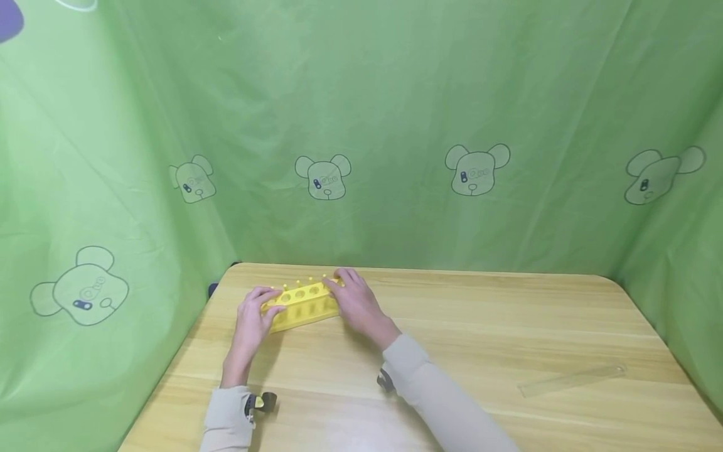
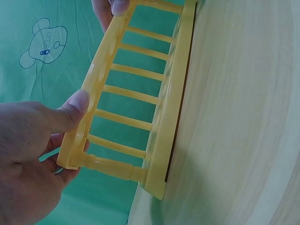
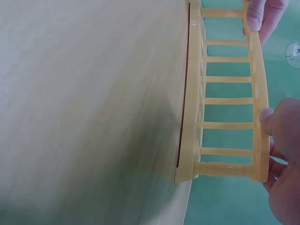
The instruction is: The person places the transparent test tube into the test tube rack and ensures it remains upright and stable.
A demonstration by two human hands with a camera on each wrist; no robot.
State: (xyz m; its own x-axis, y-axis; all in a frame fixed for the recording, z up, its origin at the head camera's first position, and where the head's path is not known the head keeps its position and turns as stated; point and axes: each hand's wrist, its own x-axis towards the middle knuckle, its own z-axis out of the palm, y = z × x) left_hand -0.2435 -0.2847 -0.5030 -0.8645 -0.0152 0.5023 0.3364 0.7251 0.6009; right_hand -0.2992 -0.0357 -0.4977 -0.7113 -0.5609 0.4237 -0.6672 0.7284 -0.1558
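A yellow plastic rack [image 1: 299, 304] with a row of round holes in its top plate stands on the wooden table [image 1: 480, 333], near the back left corner. My left hand [image 1: 257, 314] grips its left end; in the left wrist view the thumb [image 2: 77, 105] presses the top plate of the rack [image 2: 136, 93] while the fingers curl behind it. My right hand [image 1: 353, 301] grips the right end, its thumb [image 3: 269, 119] on the top plate of the rack [image 3: 225, 101]. The holes hold nothing.
A clear plastic ruler [image 1: 573, 380] lies at the front right of the table. Green cloth printed with bear heads [image 1: 323, 177] closes in the back and both sides. A small camera is strapped to each wrist.
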